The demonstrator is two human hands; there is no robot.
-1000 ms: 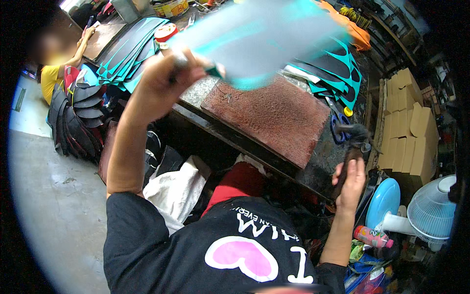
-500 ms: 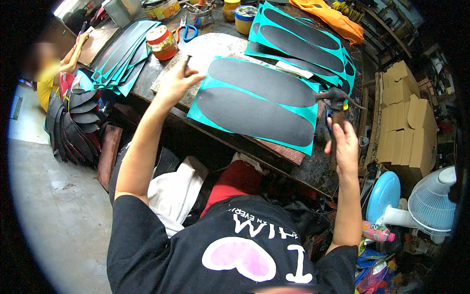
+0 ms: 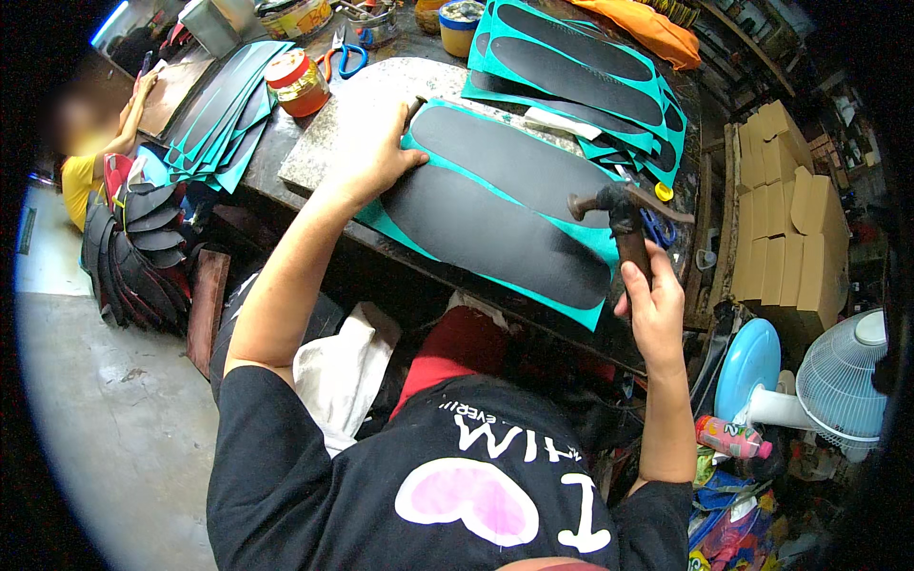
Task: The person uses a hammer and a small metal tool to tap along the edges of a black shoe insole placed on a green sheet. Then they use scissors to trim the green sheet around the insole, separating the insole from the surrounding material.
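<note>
Green-and-black sheet (image 3: pixel 495 205) has been put down on table (image 3: pixel 409 46) | its left edge now touched by left hand (image 3: pixel 376 157) — grip cannot be told | hammer (image 3: pixel 625 211) held tight by right hand (image 3: pixel 657 306) — sheet seems kept still

Left arm (image 3: pixel 290 271) bent, slanting far and right; left hand (image 3: pixel 374 157) curled, thumb (image 3: pixel 415 159) sticking out right. Right arm (image 3: pixel 665 419) bent, pointing far; right hand (image 3: pixel 657 314) nearer, fingers (image 3: pixel 661 265) curled in grip.
</note>
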